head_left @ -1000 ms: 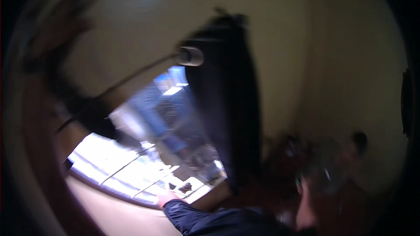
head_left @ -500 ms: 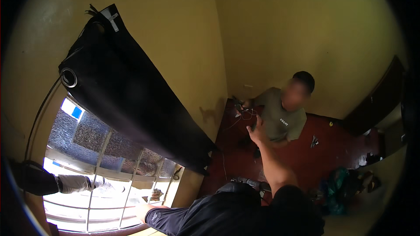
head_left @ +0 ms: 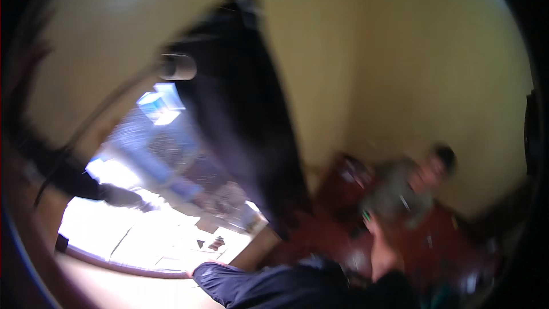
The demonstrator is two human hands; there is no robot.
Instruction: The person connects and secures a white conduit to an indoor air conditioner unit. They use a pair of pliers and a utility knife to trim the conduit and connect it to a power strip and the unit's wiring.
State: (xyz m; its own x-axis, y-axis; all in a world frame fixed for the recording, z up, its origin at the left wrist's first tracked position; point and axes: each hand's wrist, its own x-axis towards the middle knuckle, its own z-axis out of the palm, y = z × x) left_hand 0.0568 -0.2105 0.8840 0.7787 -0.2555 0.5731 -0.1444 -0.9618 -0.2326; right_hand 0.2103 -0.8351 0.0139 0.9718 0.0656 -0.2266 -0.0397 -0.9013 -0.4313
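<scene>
The view is heavily blurred, and fine detail is lost throughout. The right hand [head_left: 373, 228] extends upward at lower right on a bare forearm, in front of a co-worker [head_left: 394, 191] in a drab green top, who is low down near the red floor [head_left: 337, 240]. A small green spot [head_left: 366, 216] shows at the fingertips of this hand; whether the fingers are clamped on it, together or apart cannot be told.

The left arm, in a dark sleeve [head_left: 234, 283], reaches toward the bright window [head_left: 171, 166] at its lower edge. The left hand is bleached out by glare at the end of the cuff, so its grip cannot be determined, nor whether it touches anything.

A long black curtain [head_left: 240, 103] hangs above the sleeve, between the window and the yellow wall [head_left: 320, 40], covering part of the panes; neither hand is on it. A pale metallic ring [head_left: 184, 67] sits at its upper left edge, and a thin dark line [head_left: 103, 106] runs from there down to the left. A dark form with a greyish end [head_left: 120, 195] crosses the left part of the window; its nature is unclear
</scene>
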